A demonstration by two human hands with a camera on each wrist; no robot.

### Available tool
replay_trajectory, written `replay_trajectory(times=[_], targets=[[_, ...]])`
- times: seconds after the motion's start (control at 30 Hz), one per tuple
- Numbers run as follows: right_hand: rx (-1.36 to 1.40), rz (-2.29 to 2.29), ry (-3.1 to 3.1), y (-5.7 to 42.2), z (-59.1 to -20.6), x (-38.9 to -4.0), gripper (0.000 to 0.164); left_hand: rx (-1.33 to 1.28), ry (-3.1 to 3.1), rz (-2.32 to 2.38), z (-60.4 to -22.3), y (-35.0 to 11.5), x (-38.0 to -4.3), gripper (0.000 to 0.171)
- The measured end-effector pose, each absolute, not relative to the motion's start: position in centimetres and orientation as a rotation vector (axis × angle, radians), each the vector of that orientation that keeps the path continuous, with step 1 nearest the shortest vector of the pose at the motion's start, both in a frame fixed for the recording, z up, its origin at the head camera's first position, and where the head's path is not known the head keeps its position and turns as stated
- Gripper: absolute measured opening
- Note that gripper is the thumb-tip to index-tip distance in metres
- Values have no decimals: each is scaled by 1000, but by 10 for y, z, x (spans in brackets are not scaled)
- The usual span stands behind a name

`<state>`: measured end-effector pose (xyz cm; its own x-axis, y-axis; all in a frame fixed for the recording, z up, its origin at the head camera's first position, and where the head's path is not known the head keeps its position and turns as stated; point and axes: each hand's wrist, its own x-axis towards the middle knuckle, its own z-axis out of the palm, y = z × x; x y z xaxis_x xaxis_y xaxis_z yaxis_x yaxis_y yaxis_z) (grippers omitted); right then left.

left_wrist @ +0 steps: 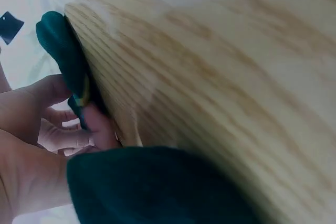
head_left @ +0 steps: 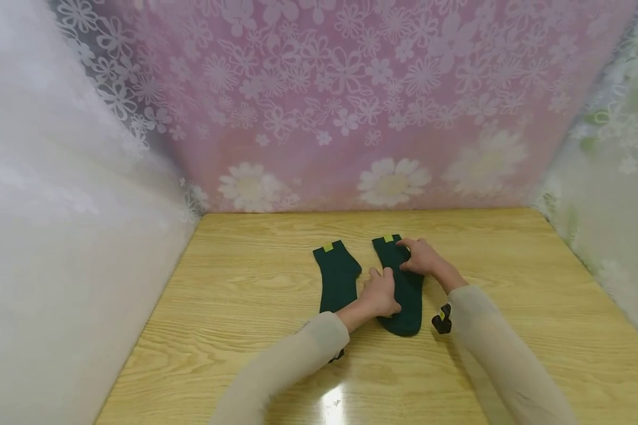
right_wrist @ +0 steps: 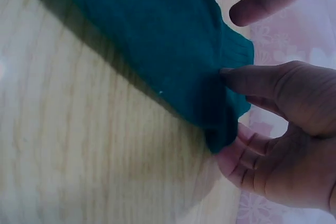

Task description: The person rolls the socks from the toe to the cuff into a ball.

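Observation:
Two dark green socks lie side by side on the wooden tabletop, each with a yellow tag at its cuff. My left hand (head_left: 380, 293) reaches over the left edge of the right sock (head_left: 410, 301), its thumb spread away from the fingers. In the left wrist view, the left hand's fingers (left_wrist: 52, 88) are at that sock's edge. My right hand (head_left: 422, 257) pinches the right sock's heel side. Its thumb (right_wrist: 252, 81) is on top and other fingers tuck under the edge. The left sock (head_left: 339, 280) lies partly hidden beneath my left forearm.
The wooden tabletop (head_left: 234, 330) ends at a pink floral backdrop (head_left: 319, 106). Pale sheets hang along both sides. A small black object with a yellow mark (head_left: 442, 320) shows beside the right sleeve. The left sleeve (head_left: 298, 360) crosses the table's front.

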<state>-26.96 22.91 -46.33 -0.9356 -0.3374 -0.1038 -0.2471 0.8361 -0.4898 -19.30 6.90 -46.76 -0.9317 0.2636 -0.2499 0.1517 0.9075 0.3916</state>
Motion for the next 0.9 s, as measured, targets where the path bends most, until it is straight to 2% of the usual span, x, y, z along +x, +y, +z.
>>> replay_trajectory(times=[0.17, 0.43, 0.6, 0.73, 0.9], targets=[[-404, -858, 2785, 231, -471, -270, 65, 302, 2693, 716, -468, 66, -193, 65], [-366, -1047, 2700, 235, -476, -270, 55, 478, 2555, 883, -469, 59, -192, 41], [-363, -1184, 2622, 240, -476, -267, 52, 423, 2520, 1080, -471, 56, -193, 30], [-309, -1332, 2504, 248, -476, -262, 59, 322, 2357, 1341, -471, 52, -195, 30], [-207, -1460, 2420, 256, -478, -259, 68, 243, 2138, 1536, -473, 45, -197, 39]])
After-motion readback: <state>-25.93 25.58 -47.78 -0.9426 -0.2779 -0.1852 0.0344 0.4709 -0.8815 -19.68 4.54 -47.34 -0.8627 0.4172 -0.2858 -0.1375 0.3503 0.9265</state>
